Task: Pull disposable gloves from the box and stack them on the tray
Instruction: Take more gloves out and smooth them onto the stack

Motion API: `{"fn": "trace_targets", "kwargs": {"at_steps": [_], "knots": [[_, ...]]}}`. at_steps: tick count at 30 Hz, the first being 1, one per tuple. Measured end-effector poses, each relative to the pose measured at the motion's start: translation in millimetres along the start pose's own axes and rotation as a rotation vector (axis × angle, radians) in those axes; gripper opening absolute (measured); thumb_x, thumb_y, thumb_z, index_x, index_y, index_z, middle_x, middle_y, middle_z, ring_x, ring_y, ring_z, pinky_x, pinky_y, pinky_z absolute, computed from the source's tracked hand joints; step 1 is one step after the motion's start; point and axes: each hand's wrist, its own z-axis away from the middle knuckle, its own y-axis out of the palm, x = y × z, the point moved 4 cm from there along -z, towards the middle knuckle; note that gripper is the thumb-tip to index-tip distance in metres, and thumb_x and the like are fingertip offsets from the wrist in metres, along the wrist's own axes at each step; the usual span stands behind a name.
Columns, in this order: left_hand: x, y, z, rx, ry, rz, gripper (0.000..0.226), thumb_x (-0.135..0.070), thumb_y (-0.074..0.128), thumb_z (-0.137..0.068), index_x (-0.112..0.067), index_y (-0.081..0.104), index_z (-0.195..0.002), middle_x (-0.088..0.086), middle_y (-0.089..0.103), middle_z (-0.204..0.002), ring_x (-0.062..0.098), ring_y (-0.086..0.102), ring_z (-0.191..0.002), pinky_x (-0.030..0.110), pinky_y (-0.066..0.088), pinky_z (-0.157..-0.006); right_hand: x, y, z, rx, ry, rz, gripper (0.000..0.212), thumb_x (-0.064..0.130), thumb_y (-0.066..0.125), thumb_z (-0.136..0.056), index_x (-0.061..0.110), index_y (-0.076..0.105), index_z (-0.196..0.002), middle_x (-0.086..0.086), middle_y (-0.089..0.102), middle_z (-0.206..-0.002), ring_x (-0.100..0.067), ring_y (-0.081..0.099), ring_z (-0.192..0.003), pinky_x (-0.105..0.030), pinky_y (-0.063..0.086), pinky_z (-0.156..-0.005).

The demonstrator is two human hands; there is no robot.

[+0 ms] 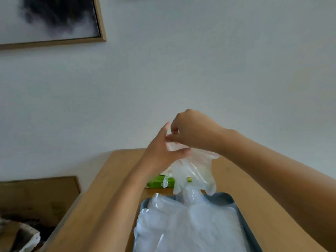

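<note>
A clear plastic glove (193, 172) hangs in the air above the table, fingers pointing down. My right hand (192, 130) pinches its cuff from above. My left hand (163, 151) holds the cuff's left side between thumb and fingers. Behind the hanging glove, a green glove box (158, 182) lies on the wooden table, partly hidden. Below, a grey-blue tray (224, 198) carries a pile of clear gloves (190, 226) that covers most of it.
The wooden table (116, 171) ends at a white wall behind. A cardboard box (40, 199) with dark things in it stands at the lower left beside the table. A framed picture (52, 19) hangs on the wall at the upper left.
</note>
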Motion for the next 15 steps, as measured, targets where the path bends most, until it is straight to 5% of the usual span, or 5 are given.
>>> {"fn": "trace_targets", "kwargs": {"at_steps": [3,6,10,15], "knots": [[-7,-5,12,-0.129,0.001,0.031,0.021,-0.015,0.064,-0.084,-0.025,0.065,-0.103,-0.007,0.067,-0.09,0.015,0.061,-0.083,0.008,0.043,-0.062,12,-17,20,-0.008,-0.029,-0.049,0.038,0.039,0.056,-0.091,0.005,0.067,-0.077,-0.005,0.058,-0.057,-0.024,0.062,-0.067,-0.032,0.048,-0.059],[-3,-11,28,-0.081,-0.035,0.182,0.017,-0.012,0.061,-0.079,-0.02,0.072,-0.07,0.015,0.072,-0.089,0.03,0.063,-0.083,0.027,0.046,-0.074,14,-27,38,0.012,0.0,-0.181,0.038,0.034,0.049,-0.096,0.008,0.067,-0.076,0.0,0.057,-0.048,-0.01,0.058,-0.055,-0.019,0.046,-0.054],[-4,-21,52,0.105,-0.071,0.438,0.022,0.004,0.049,-0.088,-0.004,0.065,-0.074,0.013,0.067,-0.068,0.014,0.062,-0.061,0.02,0.05,-0.062,4,-28,61,0.1,0.157,-0.562,0.034,0.03,0.047,-0.099,0.014,0.069,-0.078,0.003,0.056,-0.043,-0.008,0.035,-0.032,-0.012,0.029,-0.035],[10,-23,61,0.244,-0.285,0.352,0.016,0.001,0.049,-0.092,0.002,0.063,-0.084,0.014,0.057,-0.06,0.019,0.052,-0.049,0.022,0.046,-0.048,-24,2,90,0.142,0.367,-0.757,0.032,0.027,0.052,-0.098,0.013,0.071,-0.076,0.001,0.056,-0.048,-0.019,0.039,-0.048,-0.021,0.029,-0.043]]}}
